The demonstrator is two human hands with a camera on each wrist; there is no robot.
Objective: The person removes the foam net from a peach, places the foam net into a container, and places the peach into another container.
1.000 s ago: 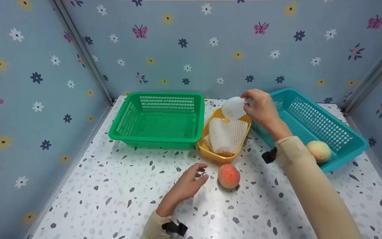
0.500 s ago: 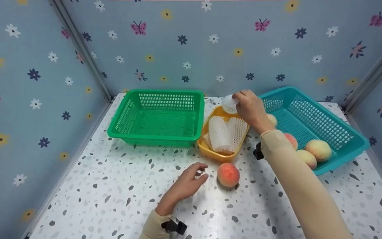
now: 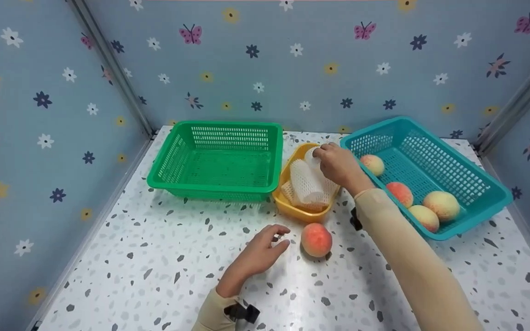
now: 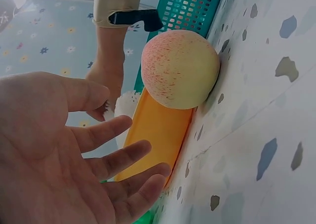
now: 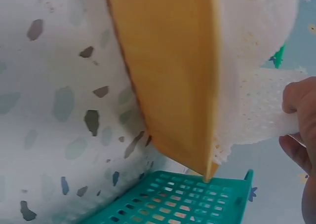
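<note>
My right hand [image 3: 338,166] pinches a white foam fruit net [image 5: 266,105] at the back of the yellow basket [image 3: 300,213]. Other white foam nets [image 3: 306,181] lie in that basket. On the table in front of it sits a pink and yellow peach [image 3: 316,240]. Just left of the peach, my left hand [image 3: 261,250] rests with relaxed, spread fingers and holds nothing; in the left wrist view its palm [image 4: 44,160] shows, with the peach [image 4: 180,69] beyond the fingertips.
A green basket [image 3: 214,189] with nothing in it stands to the left of the yellow one. On the right, a teal basket [image 3: 481,202] holds several peaches [image 3: 441,206]. A patterned wall [image 3: 228,55] closes off the back.
My right hand has moved left and lowered the foam net into the yellow basket. As its arm shifted, more peaches in the teal basket came into sight. The left hand stays still.
</note>
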